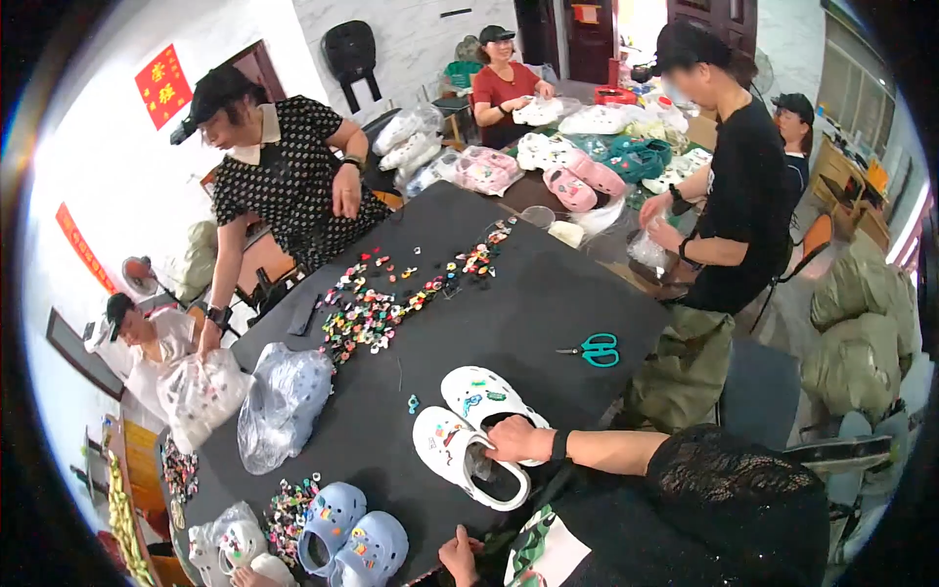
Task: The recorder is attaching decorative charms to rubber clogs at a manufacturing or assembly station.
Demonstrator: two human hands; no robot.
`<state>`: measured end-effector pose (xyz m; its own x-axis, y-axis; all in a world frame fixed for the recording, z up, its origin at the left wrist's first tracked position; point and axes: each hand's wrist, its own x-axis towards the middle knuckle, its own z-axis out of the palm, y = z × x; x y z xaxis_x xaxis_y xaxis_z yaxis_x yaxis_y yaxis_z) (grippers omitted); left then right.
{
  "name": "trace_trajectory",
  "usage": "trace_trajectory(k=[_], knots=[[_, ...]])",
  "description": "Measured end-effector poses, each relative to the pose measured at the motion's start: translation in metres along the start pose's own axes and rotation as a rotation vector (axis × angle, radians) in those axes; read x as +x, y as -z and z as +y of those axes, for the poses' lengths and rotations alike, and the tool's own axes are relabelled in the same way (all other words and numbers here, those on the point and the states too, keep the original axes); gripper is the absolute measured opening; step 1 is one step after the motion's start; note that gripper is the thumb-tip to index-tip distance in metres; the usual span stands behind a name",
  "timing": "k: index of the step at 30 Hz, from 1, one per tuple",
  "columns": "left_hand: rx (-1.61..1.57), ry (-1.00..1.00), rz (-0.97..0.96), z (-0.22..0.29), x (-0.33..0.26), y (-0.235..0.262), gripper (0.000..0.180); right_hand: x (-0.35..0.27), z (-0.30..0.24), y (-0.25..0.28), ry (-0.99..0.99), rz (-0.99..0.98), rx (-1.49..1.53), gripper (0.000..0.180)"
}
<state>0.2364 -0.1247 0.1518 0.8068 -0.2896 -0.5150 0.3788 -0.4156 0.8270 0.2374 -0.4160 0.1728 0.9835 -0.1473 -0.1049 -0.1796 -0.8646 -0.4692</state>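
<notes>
A pair of white clogs with colourful charms sits on the dark table in front of me. My right hand point(516, 439) is closed on the near white clog point(453, 452) at its opening, with some fingertips hidden inside. Clear crumpled plastic point(479, 462) shows in that opening. Beside it lies the other white clog point(481, 393), under my wrist. My left hand point(458, 558) is low at the table's near edge, partly cut off by my body, its visible fingers apart and nothing seen in them. A small blue-green charm point(413, 402) lies left of the clogs.
Teal-handled scissors point(599, 350) lie to the right. Loose charms point(367, 313) are heaped further back. At left are bagged clogs point(286, 406) and light-blue clogs point(354, 538). Several people work around; another person's hand point(256, 577) holds a bagged clog at lower left.
</notes>
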Motion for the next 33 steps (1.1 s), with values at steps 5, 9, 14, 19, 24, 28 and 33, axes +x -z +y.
trace_trajectory(k=[5, 9, 14, 19, 24, 28, 33], knots=[[0.332, -0.247, -0.085, -0.017, 0.055, 0.005, 0.055, 0.022, 0.083, -0.031, 0.075, -0.037, 0.147, 0.027], [0.321, -0.093, 0.060, -0.003, 0.045, 0.002, 0.057, 0.003, 0.102, 0.056, -0.029, 0.029, -0.203, 0.018], [0.146, 0.050, 0.231, -0.034, 0.035, -0.014, 0.052, 0.005, 0.181, 0.155, 0.004, 0.192, 0.276, 0.033], [0.127, -0.026, 0.360, -0.069, 0.006, -0.026, 0.047, 0.030, 0.307, 0.241, -0.113, 0.223, -0.611, 0.056], [0.401, -0.002, 0.554, -0.132, -0.056, -0.037, 0.034, 0.067, 0.360, 0.260, -0.022, 0.196, -0.872, 0.067], [0.396, -0.132, 0.988, -0.118, -0.117, -0.039, 0.013, 0.065, 0.213, 0.171, 0.370, -0.030, -0.946, 0.063], [0.438, 0.176, 1.324, -0.124, -0.139, -0.014, 0.035, -0.060, -0.022, 0.051, 0.500, -0.439, -0.835, 0.061]])
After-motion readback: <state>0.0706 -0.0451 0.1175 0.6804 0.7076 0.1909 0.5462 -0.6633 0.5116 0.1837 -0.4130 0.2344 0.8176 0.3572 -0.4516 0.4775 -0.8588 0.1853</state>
